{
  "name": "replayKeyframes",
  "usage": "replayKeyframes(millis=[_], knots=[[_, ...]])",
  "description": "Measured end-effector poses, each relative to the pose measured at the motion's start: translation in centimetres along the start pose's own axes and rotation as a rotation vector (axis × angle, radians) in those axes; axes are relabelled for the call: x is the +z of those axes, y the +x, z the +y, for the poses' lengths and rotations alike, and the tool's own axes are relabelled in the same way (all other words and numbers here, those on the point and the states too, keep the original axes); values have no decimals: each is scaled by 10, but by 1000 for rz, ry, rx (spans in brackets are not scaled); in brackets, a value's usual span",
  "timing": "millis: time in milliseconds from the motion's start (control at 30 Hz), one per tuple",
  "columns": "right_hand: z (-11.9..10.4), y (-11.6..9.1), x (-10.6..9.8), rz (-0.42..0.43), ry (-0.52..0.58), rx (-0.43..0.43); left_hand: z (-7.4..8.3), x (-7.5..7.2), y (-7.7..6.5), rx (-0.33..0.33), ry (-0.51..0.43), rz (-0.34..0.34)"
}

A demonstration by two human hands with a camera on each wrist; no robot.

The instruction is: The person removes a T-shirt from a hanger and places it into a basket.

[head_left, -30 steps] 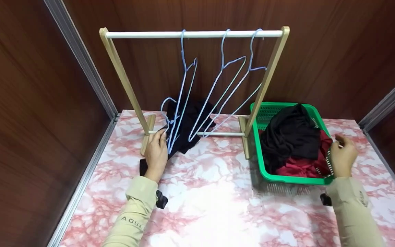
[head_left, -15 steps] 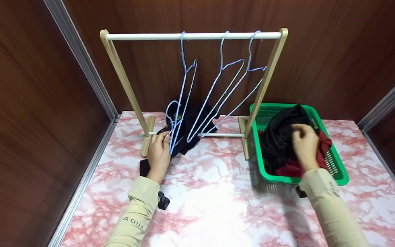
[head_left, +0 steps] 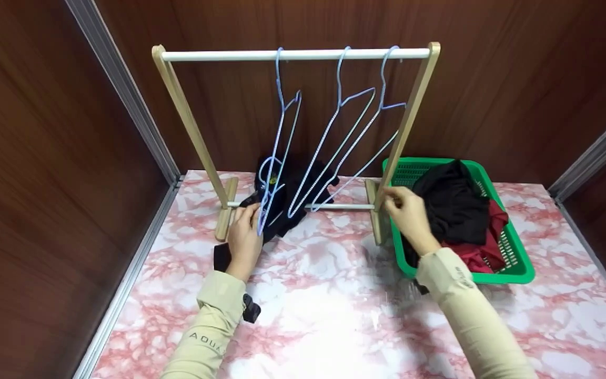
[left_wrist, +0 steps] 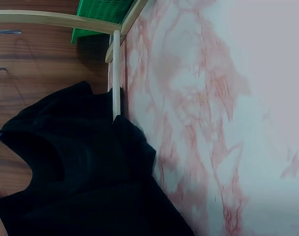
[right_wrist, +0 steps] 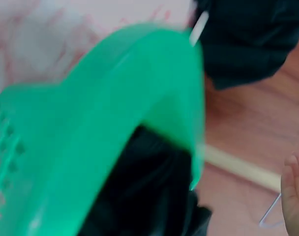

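My left hand (head_left: 245, 234) pinches the edge of a black shirt (head_left: 290, 210) at the left end of the rack. A blue wire hanger (head_left: 262, 185) stands at that shirt, its hook up. In the left wrist view the black shirt (left_wrist: 90, 167) spreads wide with its neck opening visible; only bits of the hand show at the lower left edge. My right hand (head_left: 411, 218) is over the left rim of the green basket (head_left: 524, 273), near the rack's right leg. Its fingers are loosely bent and hold nothing. The right wrist view catches that hand (right_wrist: 294, 189) at its right edge.
A wooden rack with a white top bar (head_left: 229, 56) carries several items: three blue wire hangers, one of them a middle hanger (head_left: 316, 152). Black clothing (head_left: 455, 205) and red clothing (head_left: 484, 252) fill the basket. Wood-grain walls surround the marbled table (head_left: 324, 316).
My right hand has swept left from the basket's right side, across the clothes, to its left rim. The hanger by my left hand has shifted slightly right; the left hand has barely moved.
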State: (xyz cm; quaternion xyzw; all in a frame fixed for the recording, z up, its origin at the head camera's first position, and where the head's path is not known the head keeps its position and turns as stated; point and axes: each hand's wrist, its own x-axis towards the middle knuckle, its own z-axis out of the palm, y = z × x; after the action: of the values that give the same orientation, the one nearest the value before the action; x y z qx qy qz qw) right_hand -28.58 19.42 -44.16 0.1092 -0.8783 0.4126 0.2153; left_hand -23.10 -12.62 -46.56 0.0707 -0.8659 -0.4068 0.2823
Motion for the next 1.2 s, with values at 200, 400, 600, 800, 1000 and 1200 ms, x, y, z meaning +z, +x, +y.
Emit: replayKeyframes(millis=[200,400,600,800,1000,1200], knots=[[-22,4,19,-110,13,-58,0,1,0,17,-12,-12],[-33,6,37,-196,8,-122,1,0,-1,23,-1,-43],[-40,5,51,-240,16,-156,2,0,-3,76,10,-61],[-47,4,59,-276,13,-104,1,1,-3,88,15,-93],[-50,5,66,-299,-6,-112,2,1,-3,29,15,-148],[-50,5,70,-309,24,-128,0,2,-3,-44,8,-214]])
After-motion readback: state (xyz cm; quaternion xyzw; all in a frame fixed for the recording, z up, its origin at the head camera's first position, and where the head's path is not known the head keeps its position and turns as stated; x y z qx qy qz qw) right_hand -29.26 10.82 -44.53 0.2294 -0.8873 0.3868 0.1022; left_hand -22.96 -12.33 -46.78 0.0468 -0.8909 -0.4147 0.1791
